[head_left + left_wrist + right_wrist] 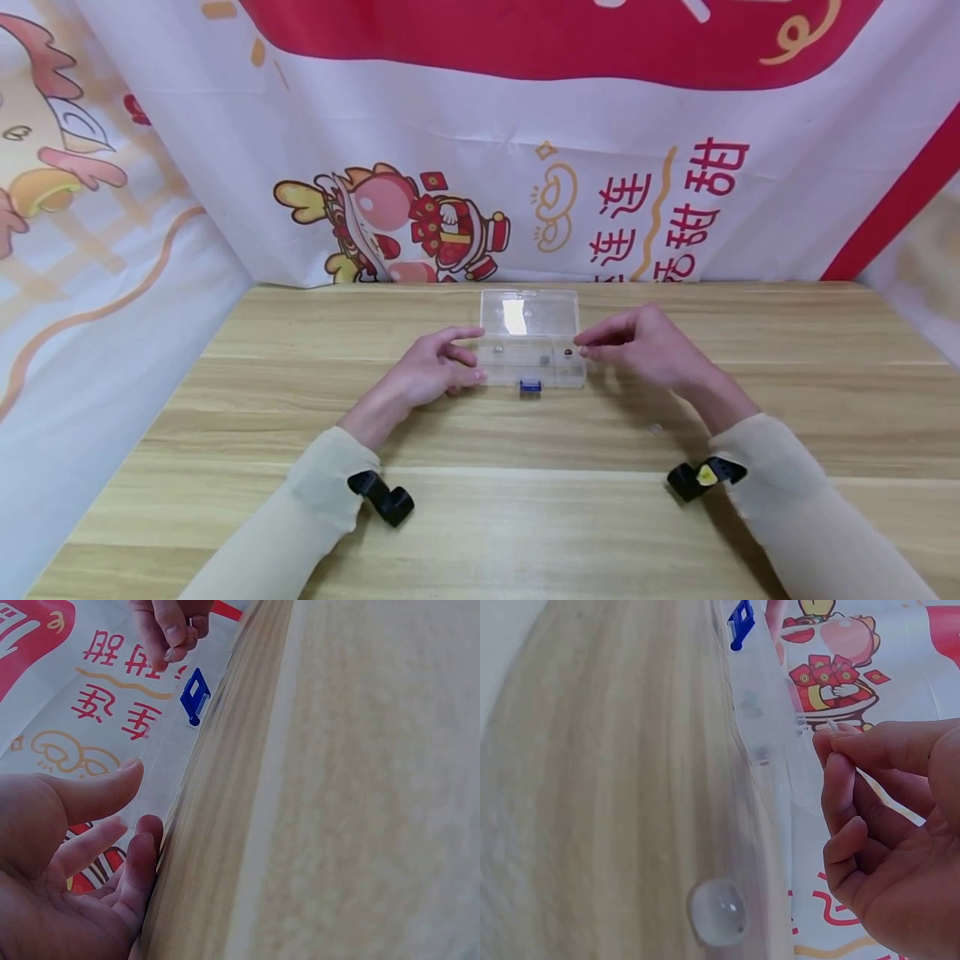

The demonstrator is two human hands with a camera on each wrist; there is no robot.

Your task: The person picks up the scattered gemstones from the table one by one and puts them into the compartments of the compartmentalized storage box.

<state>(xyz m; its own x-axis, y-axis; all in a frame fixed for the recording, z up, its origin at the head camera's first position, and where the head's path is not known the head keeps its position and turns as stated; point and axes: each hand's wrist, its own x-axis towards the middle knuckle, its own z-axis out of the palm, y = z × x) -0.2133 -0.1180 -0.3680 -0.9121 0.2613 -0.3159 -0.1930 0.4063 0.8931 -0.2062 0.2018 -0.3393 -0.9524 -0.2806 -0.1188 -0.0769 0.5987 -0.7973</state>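
A clear plastic compartment box [498,379] lies on the table, its lid [491,312] raised at the back and a blue latch [530,387] at the front. A few small items sit inside, among them a dark one [567,352] in the right part. At the box's left side, my left hand [435,362] has its thumb and fingers spread, the fingertips at the edge. Over the right end, my right hand [637,342] pinches a tiny pale, see-through piece [832,727] between thumb and forefinger; its exact kind is too small to tell.
A clear rounded bead-like piece [718,912] lies on the wooden table [525,517], in front of the box to the right. Behind the table hangs a printed white and red cloth [450,108]. Black wrist cameras [390,500] sit on both sleeves.
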